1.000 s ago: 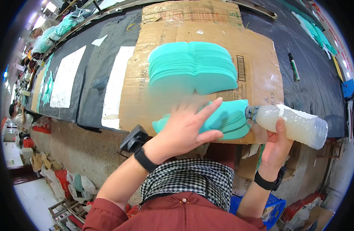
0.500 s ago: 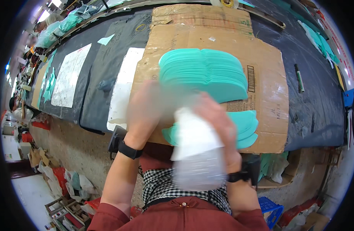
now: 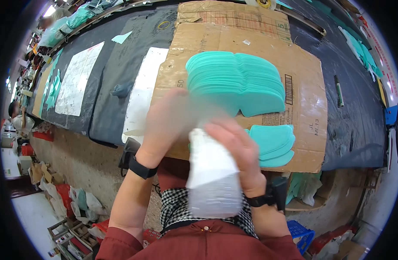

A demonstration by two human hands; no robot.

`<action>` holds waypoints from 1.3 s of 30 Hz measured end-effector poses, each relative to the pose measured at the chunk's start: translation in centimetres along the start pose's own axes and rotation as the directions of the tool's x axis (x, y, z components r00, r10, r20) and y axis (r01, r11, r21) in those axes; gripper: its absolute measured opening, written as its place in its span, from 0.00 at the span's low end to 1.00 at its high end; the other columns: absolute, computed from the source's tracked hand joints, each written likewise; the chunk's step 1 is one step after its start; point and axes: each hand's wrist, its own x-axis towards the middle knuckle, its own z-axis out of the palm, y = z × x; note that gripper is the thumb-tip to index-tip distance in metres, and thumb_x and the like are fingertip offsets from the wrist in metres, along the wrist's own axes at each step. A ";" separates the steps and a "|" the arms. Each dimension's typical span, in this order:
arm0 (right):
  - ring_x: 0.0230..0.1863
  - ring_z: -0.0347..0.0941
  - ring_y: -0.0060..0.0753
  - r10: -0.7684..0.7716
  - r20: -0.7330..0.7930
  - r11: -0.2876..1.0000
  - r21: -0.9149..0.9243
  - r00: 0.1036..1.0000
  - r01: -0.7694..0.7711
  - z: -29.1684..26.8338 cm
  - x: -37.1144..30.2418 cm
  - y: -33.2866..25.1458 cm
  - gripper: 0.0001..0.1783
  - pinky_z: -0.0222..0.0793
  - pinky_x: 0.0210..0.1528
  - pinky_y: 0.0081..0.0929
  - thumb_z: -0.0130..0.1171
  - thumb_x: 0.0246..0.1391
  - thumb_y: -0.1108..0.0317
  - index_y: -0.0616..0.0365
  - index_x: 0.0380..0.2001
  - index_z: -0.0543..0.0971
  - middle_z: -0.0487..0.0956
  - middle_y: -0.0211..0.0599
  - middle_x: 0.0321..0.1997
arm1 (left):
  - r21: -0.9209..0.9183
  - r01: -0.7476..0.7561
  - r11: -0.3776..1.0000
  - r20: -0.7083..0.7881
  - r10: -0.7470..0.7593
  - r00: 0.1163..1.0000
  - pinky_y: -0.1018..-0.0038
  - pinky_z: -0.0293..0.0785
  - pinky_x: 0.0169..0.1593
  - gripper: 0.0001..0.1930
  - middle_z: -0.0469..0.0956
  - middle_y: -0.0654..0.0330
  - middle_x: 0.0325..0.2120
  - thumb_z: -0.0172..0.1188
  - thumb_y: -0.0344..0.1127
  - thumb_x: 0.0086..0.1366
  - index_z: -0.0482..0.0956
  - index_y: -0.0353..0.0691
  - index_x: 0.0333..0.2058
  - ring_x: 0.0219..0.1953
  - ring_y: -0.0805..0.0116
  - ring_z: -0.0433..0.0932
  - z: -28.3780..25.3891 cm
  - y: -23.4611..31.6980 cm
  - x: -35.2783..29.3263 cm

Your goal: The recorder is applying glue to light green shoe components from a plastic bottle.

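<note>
In front of my body is a blurred thing, white above and cloudy clear below, shaped like a plastic bottle (image 3: 214,182). My right hand (image 3: 238,145) curls round its upper right side. My left hand (image 3: 168,119) is close to its upper end, its fingers smeared by motion, so its grip is unclear. Just beyond the hands, a thick fanned stack of turquoise shaped pieces (image 3: 235,80) lies on the cardboard sheet (image 3: 305,143). To the right of my right hand, a few more turquoise pieces (image 3: 274,147) overlap; their left part is covered by my hand.
The cardboard rests on a dark-covered table (image 3: 354,121). On it are a marker pen (image 3: 339,93) at right, white sheets (image 3: 80,78) at left and a turquoise scrap (image 3: 122,37). A blue crate (image 3: 302,234) stands below, and bags (image 3: 84,208) lie on the floor at left.
The bottle-like thing and my right hand have shifted slightly left. More of the overlapping turquoise pieces' right part stands apart from my hand. The view has also shifted a little.
</note>
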 end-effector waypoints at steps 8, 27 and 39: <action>0.62 0.75 0.38 0.311 -0.539 0.872 -0.166 0.783 -0.461 -8.1 -2.8 2.4 0.36 0.72 0.66 0.34 0.75 0.58 0.72 0.63 0.67 0.71 0.77 0.44 0.62 | -0.001 0.001 1.000 -0.012 -0.001 1.000 0.76 0.76 0.41 0.13 0.83 0.63 0.31 0.64 0.26 0.69 0.81 0.38 0.52 0.34 0.78 0.78 -0.2 0.2 -0.1; 0.68 0.74 0.56 -0.095 0.051 0.979 0.187 0.994 0.084 4.4 2.5 -1.4 0.28 0.74 0.68 0.44 0.70 0.51 0.75 0.55 0.58 0.82 0.81 0.43 0.61 | -0.524 0.506 0.685 0.217 -0.467 0.857 0.75 0.77 0.48 0.29 0.86 0.54 0.42 0.45 0.56 0.83 0.68 0.44 0.71 0.42 0.72 0.81 -4.6 1.1 1.5; 0.59 0.77 0.34 0.280 -0.492 0.960 0.140 0.825 -0.242 -5.7 2.1 0.7 0.30 0.71 0.66 0.34 0.74 0.58 0.74 0.63 0.62 0.76 0.81 0.39 0.60 | -0.545 0.495 0.677 0.312 -0.385 0.869 0.76 0.78 0.49 0.19 0.86 0.57 0.44 0.59 0.41 0.78 0.80 0.36 0.59 0.41 0.74 0.82 -4.6 4.7 1.2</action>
